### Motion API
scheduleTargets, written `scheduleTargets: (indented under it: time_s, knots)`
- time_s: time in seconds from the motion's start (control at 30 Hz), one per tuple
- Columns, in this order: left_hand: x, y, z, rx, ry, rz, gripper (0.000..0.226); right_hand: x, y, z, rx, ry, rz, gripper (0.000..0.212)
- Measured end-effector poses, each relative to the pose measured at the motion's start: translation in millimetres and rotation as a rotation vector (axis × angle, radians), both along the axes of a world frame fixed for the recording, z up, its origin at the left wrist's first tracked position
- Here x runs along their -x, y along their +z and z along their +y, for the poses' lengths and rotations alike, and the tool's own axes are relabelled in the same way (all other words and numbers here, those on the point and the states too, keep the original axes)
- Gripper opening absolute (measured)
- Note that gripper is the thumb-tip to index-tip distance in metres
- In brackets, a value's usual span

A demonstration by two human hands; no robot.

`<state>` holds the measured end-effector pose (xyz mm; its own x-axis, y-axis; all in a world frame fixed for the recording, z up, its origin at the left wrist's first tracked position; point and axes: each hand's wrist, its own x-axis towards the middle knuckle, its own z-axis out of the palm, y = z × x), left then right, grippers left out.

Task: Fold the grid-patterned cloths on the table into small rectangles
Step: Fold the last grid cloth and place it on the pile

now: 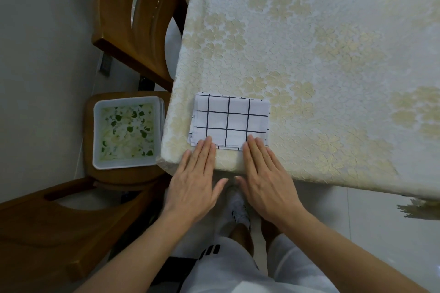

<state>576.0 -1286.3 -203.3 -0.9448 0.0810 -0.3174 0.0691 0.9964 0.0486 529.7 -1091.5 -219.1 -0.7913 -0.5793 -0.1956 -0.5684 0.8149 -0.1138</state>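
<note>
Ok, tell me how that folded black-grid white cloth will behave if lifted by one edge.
The folded white cloth with the black grid is probably floppy: thin stacked layers show at its left edge, so it would likely sag and unfold. It looks light. On the textured cream floral tablecloth it may drag rather than slide if pushed.

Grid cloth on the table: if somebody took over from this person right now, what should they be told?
Left hand: open, flat, fingertips on the near edge of the grid cloth.
Right hand: the same, further right.
Grid cloth: a small layered rectangle near the corner of the table.
Done: this fold looks complete.
Left: probably only a final press; no other grid cloth is in view.
</note>
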Motion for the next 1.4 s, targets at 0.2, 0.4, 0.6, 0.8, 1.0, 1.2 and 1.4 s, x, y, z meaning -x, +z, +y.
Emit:
scheduleTargets:
  time_s: [0.2,0.4,0.6,0.8,1.0,1.2,1.4]
  knots:
    - [5,6,-1,-0.013,-0.009,0.018,0.079,1,4,2,0.009,-0.003,-0.005,0.072]
    - [19,14,-1,-0.021,-0.019,0.036,0.078,9,13,-1,0.045,-0.012,0.003,0.072]
    - [24,9,-3,-0.026,-0.022,0.018,0.082,17,10,-2,0.027,-0.032,-0.02,0.073]
    - [31,16,-3,-0.055,-0.018,0.061,0.076,23,19,-5,0.057,-0.046,0.011,0.07]
    - [75,19,-1,-0.063,0.021,0.151,0.061,62,23,-20,0.081,-0.098,0.032,0.063]
    - [94,7,-8,-0.043,-0.009,0.088,0.063,75,20,-28,0.058,-0.098,0.047,0.063]
    - [97,11,-9,-0.025,-0.026,0.014,0.068,74,12,-27,0.06,-0.101,0.054,0.061]
